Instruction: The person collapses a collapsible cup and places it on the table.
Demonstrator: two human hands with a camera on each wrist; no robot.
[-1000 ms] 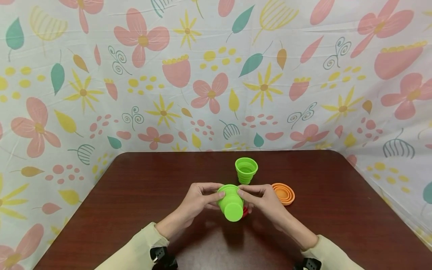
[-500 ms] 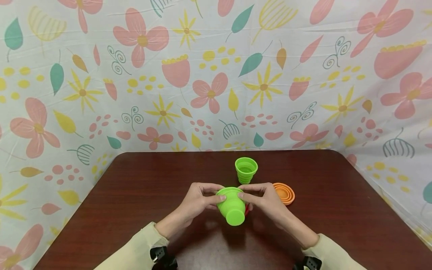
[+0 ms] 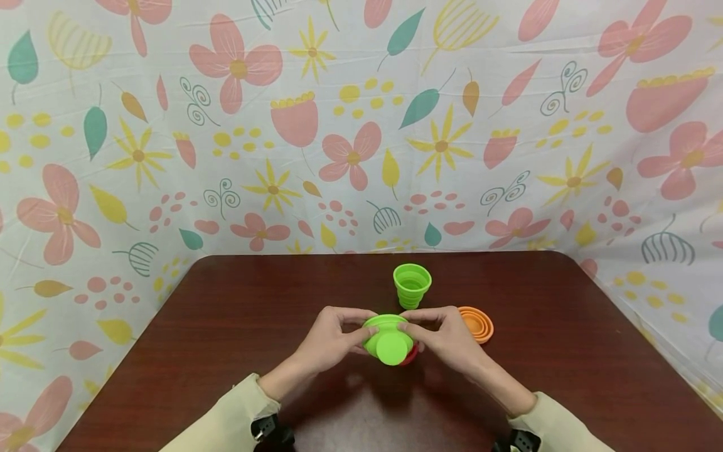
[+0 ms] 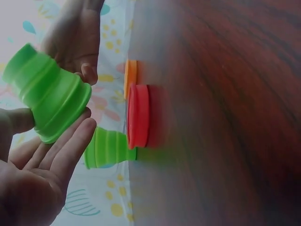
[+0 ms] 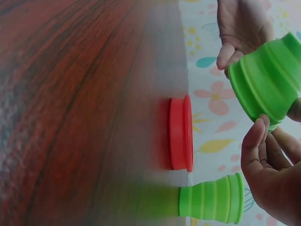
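Above the table, a green collapsible cup [image 3: 391, 346] is held between both hands, its base tipped toward the head camera and its ridged wall partly extended. My left hand [image 3: 327, 339] grips the rim side on the left, thumb on the wall and fingers behind. On the opposite side my right hand [image 3: 452, 339] pinches the cup in the same way. In the left wrist view, the cup's ridged wall [image 4: 51, 92] shows clear of the tabletop. A flat red collapsed cup [image 4: 139, 117] lies on the table below, mostly hidden from the head view by the held cup.
A second green collapsible cup [image 3: 412, 285] stands extended and upright behind the hands. An orange collapsed cup [image 3: 476, 324] lies flat beyond the right hand. The dark wooden table [image 3: 254, 295] ends at a floral cloth [image 3: 350, 125] behind it.
The held green cup's base first dipped lower, then tilted back up to face the head camera, exposing more of the red cup. Both hands stay in nearly the same place.
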